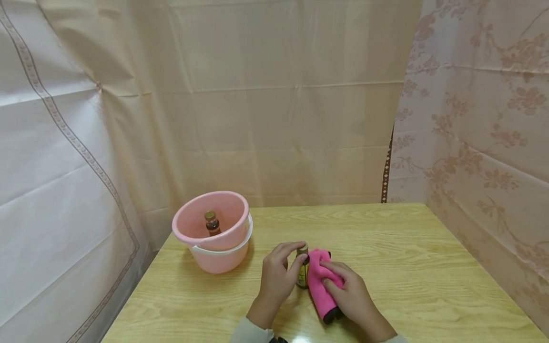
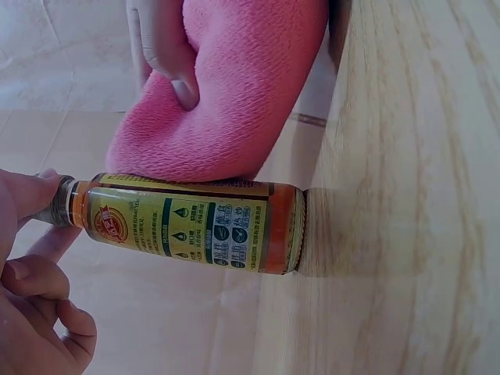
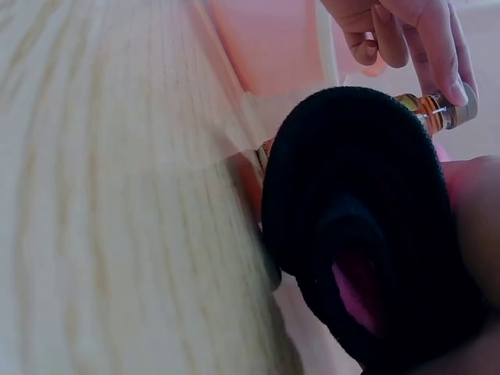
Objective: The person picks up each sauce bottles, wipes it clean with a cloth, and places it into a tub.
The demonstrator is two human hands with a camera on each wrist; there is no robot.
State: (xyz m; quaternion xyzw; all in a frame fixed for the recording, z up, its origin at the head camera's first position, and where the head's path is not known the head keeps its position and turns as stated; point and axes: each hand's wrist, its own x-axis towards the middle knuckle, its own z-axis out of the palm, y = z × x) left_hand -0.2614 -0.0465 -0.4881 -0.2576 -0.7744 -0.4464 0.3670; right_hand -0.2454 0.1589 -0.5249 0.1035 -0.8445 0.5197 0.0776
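A glass bottle [image 2: 187, 226] with a yellow-green label and orange-red contents stands upright on the table. My left hand [image 1: 276, 271] pinches its cap [image 2: 56, 201] between thumb and fingers. Against the bottle's right side lies a folded pink cloth [image 1: 319, 286] with black edging. My right hand [image 1: 349, 293] grips this cloth, thumb and fingers pressed into its folds. In the right wrist view the black edge [image 3: 351, 156] of the cloth hides most of the bottle, leaving its neck and cap in sight.
To the left on the wooden table [image 1: 407, 267] is a pink bucket [image 1: 218, 259] with a white handle [image 1: 227, 250]. Inside it stands another capped bottle [image 1: 212, 224]. A beige curtain [image 1: 274, 119] hangs behind the table, with patterned cloth [image 1: 484, 119] along the right.
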